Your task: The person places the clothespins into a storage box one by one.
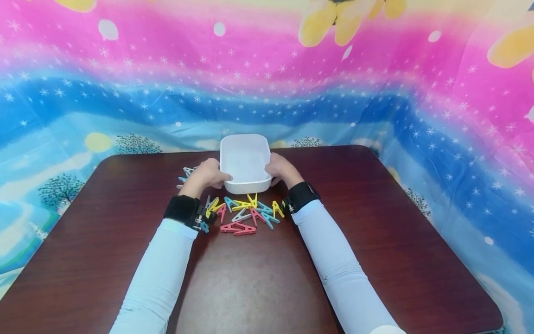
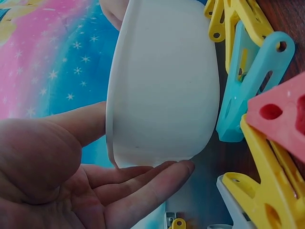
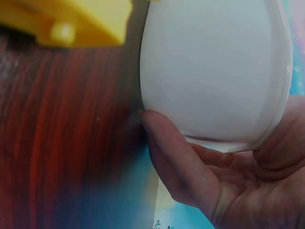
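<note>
Left hand (image 1: 207,172) and right hand (image 1: 283,168) pinch the white tub (image 1: 245,157) at nine and three o'clock; it seems light, stiff, slightly slippery, best held there.

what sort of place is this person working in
Probably a makeshift indoor filming spot: a snowflake-print cloth backdrop hangs around a dark table, and the black wrist straps look like recording gear.

1. The tabletop (image 1: 417,260) is dark reddish-brown and wood-grained, with rounded far corners.
2. Red, yellow, blue and grey clothespins (image 1: 244,232) lie on it in a loose cluster, some touching.
3. More blue and whitish clips (image 1: 189,170) lie farther left, partly hidden.
4. Whether the white tub (image 1: 246,160) rests on the far part cannot be told.
</note>
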Available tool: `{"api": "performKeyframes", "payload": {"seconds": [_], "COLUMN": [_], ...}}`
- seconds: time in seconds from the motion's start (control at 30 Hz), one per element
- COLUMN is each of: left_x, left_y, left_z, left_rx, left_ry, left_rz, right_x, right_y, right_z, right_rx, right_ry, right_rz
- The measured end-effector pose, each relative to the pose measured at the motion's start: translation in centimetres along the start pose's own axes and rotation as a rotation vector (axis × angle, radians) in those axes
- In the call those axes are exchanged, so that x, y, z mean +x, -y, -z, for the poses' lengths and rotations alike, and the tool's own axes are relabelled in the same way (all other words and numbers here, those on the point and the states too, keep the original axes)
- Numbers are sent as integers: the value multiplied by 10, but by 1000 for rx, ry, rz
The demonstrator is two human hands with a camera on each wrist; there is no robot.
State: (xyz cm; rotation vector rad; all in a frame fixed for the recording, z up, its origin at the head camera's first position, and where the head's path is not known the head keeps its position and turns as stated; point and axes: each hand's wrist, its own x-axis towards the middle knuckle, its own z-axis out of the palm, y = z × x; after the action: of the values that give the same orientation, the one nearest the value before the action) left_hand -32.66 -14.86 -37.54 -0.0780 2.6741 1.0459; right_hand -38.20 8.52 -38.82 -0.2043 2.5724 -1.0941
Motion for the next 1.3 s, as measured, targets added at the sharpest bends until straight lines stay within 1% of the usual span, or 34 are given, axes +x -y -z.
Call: {"api": "performKeyframes", "payload": {"seconds": [0.13, 0.2, 0.3, 0.37, 0.4, 0.47, 0.5, 0.57, 0.63, 0.73, 0.83, 0.9, 1.1, 1.2, 1.3], "left_x": [-1, -3, -9, -15, -17, -22, -23, -22, -19, -11, -3, 1, 11, 16, 18], "left_y": [1, 2, 6, 7, 9, 14, 18, 29, 41, 59, 70, 74, 77, 80, 83], "left_z": [6, 13, 28, 41, 47, 58, 63, 69, 71, 71, 67, 64, 52, 48, 46], "left_rx": [31, 42, 26, 21, 13, 22, 33, 73, 119, 183, 215, 224, 253, 270, 277], "left_ry": [-26, -60, -134, -200, -232, -305, -331, -359, -351, -277, -215, -184, -98, -81, -78], "left_rz": [-27, -69, -157, -209, -225, -237, -235, -222, -196, -165, -158, -161, -177, -162, -136], "right_x": [-1, 0, 1, 1, 1, 1, 0, 0, -1, -2, -2, -2, -2, -2, -3], "right_y": [2, 3, 4, 4, 5, 5, 5, 4, 4, 3, 2, 2, 2, 2, 4], "right_z": [-1, -1, -3, -3, -3, -3, -3, -4, -4, -5, -4, -3, -2, -2, -2], "right_rx": [-21, -29, -30, -30, -31, -34, -33, -30, -25, -18, -26, -36, -37, -34, -42], "right_ry": [-22, -26, -28, -29, -31, -37, -39, -42, -41, -41, -46, -49, -36, -33, -34], "right_rz": [-19, -32, -47, -49, -47, -40, -36, -29, -26, -29, -29, -28, -14, -17, -26]}}
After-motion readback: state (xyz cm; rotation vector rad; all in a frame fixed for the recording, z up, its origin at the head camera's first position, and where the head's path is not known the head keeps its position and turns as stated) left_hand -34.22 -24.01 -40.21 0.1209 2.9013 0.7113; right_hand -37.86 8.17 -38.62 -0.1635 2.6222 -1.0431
